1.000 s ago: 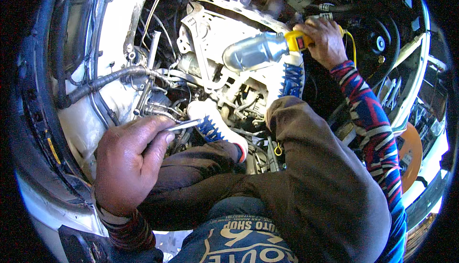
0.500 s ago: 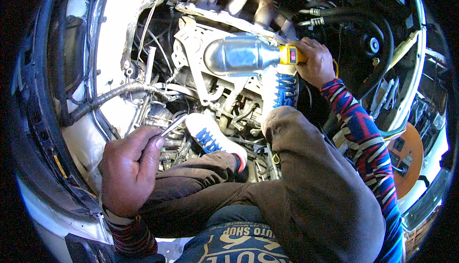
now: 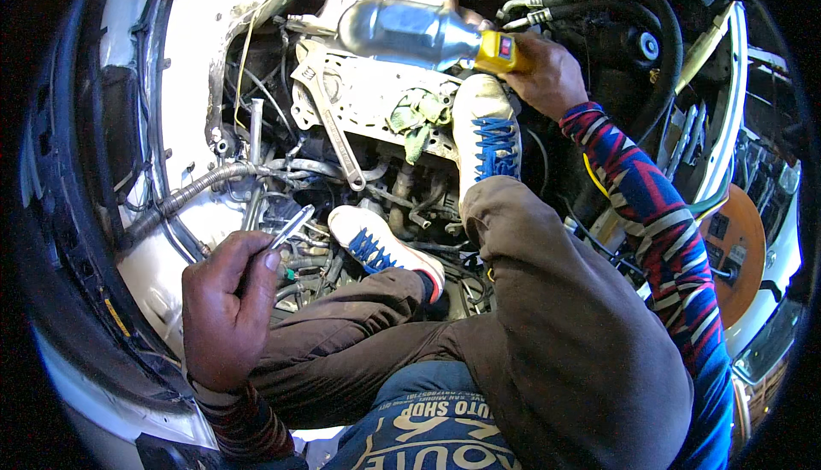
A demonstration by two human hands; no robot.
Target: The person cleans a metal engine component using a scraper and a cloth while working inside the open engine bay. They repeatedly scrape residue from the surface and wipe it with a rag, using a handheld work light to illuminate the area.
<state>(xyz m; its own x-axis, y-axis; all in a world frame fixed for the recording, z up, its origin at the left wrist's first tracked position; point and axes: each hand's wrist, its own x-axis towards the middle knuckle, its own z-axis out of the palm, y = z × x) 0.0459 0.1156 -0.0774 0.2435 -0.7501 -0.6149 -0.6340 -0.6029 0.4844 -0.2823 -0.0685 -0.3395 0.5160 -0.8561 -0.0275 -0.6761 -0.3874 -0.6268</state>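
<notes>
My right hand (image 3: 543, 75) is closed round the yellow handle of a work lamp (image 3: 410, 34), its silvery, rounded reflector held above the far side of the engine. Below it, a large wrench (image 3: 336, 128) lies across the engine's flat, pale metal face (image 3: 368, 85). A crumpled green cloth (image 3: 416, 118) rests on that same face. Nearer to me, my left hand (image 3: 227, 307) pinches a slim silver metal tool (image 3: 293, 224) between thumb and fingers. Its tip points up and right over cables and hoses; its exact kind is hard to make out.
My two white shoes (image 3: 363, 235) with blue laces stand inside the engine bay. A ribbed hose (image 3: 192, 194) crosses on the left, beside a pale body panel (image 3: 190, 68). Black hoses (image 3: 633, 0) curve at the far right, and an orange disc (image 3: 744, 252) sits beside my right sleeve.
My right hand has carried the lamp away from me and slightly left, and the view has shifted. The wrench's head and the green cloth now show. My left hand keeps its pinch.
</notes>
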